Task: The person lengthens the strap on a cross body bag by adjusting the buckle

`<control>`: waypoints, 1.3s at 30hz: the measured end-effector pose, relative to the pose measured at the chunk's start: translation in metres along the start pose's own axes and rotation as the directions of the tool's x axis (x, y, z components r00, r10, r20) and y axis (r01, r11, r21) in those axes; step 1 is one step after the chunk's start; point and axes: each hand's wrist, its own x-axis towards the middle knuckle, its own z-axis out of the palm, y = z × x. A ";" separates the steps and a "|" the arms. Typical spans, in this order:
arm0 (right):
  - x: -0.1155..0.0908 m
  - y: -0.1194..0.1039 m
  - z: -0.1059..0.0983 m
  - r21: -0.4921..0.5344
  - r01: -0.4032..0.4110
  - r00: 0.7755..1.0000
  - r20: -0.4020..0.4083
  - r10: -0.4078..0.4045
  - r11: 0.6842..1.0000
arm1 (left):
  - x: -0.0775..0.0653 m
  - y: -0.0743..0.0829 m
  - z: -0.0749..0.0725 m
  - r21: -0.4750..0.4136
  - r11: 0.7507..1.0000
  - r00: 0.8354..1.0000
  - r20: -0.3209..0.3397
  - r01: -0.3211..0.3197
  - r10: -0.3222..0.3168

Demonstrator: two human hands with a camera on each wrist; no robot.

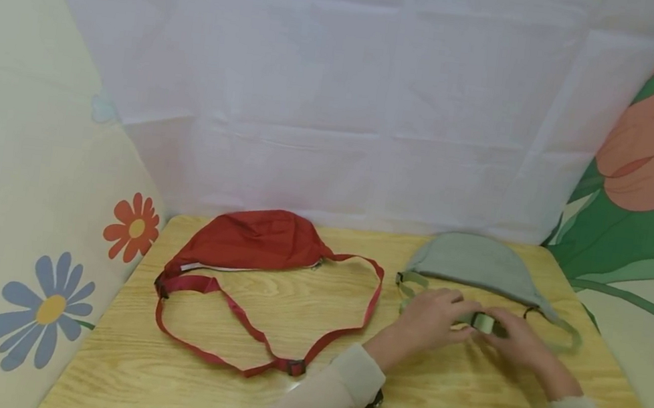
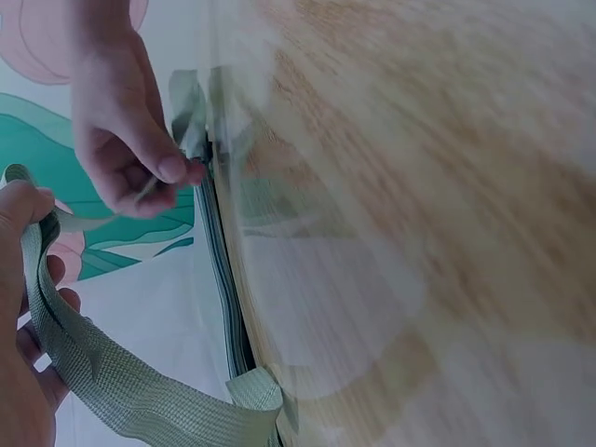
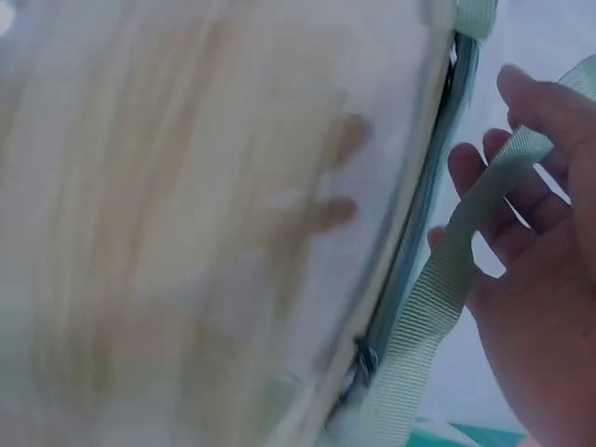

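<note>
A grey-green waist bag (image 1: 475, 260) lies at the back right of the table, its zip edge toward me. Both hands are raised in front of it, on its pale green strap (image 2: 140, 400). My left hand (image 1: 432, 317) holds the strap between thumb and fingers. Close by on the right, my right hand (image 1: 513, 338) pinches another stretch of it, as the left wrist view shows. In the right wrist view the strap (image 3: 438, 289) crosses the right hand's fingers (image 3: 526, 200). Between the hands the strap bears a small dark piece, too blurred to tell.
To the left lies a red waist bag (image 1: 262, 240), its red strap (image 1: 241, 315) looped toward me with a dark buckle (image 1: 296, 367). The wooden table (image 1: 122, 349) meets a white cloth (image 1: 291, 92) behind. Flower-printed cloths hang at both sides.
</note>
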 end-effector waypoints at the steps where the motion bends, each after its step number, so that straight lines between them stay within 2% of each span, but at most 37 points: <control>1: -0.002 0.002 -0.001 -0.026 0.008 1.000 -0.020 -0.008 1.000 | 0.000 0.000 0.000 0.000 1.000 1.000 -0.006 0.004 -0.004; 4: -0.008 0.008 -0.006 -0.119 0.070 0.991 -0.105 -0.082 0.990 | -0.001 -0.001 0.001 -0.004 1.000 1.000 -0.015 0.013 -0.013; 8: -0.016 0.017 -0.016 -0.238 0.159 0.958 -0.198 -0.208 0.958 | -0.002 -0.002 0.002 0.001 1.000 1.000 -0.004 0.011 -0.011; 11: -0.021 0.022 -0.022 -0.312 0.183 0.941 -0.221 -0.258 0.932 | -0.004 -0.002 0.003 0.007 1.000 1.000 0.007 0.003 -0.003; 13: -0.024 0.024 -0.027 -0.340 0.186 0.938 -0.219 -0.270 0.922 | -0.004 -0.003 0.003 0.002 1.000 1.000 0.008 -0.006 0.006; 17: -0.031 0.027 -0.034 -0.362 0.174 0.937 -0.225 -0.267 0.916 | -0.005 -0.003 0.002 -0.007 1.000 1.000 0.022 -0.009 0.010; 23: -0.036 0.027 -0.042 -0.352 0.117 0.954 -0.222 -0.204 0.929 | -0.003 -0.001 -0.001 0.002 1.000 0.997 0.082 0.009 -0.010; 28: -0.039 0.027 -0.042 -0.365 0.088 0.966 -0.197 -0.169 0.927 | -0.002 0.003 0.000 0.051 0.998 0.994 0.107 -0.040 0.034; 32: -0.042 0.027 -0.039 -0.371 0.091 0.970 -0.179 -0.167 0.924 | -0.003 0.006 0.002 0.017 0.998 0.991 0.119 -0.065 0.063; 36: -0.044 0.028 -0.038 -0.360 0.091 0.973 -0.166 -0.160 0.929 | -0.002 0.008 0.003 -0.020 0.999 0.987 0.155 -0.046 0.049; 39: -0.044 0.028 -0.037 -0.361 0.095 0.974 -0.161 -0.162 0.928 | -0.001 0.011 0.003 -0.021 1.000 0.975 0.221 -0.019 0.023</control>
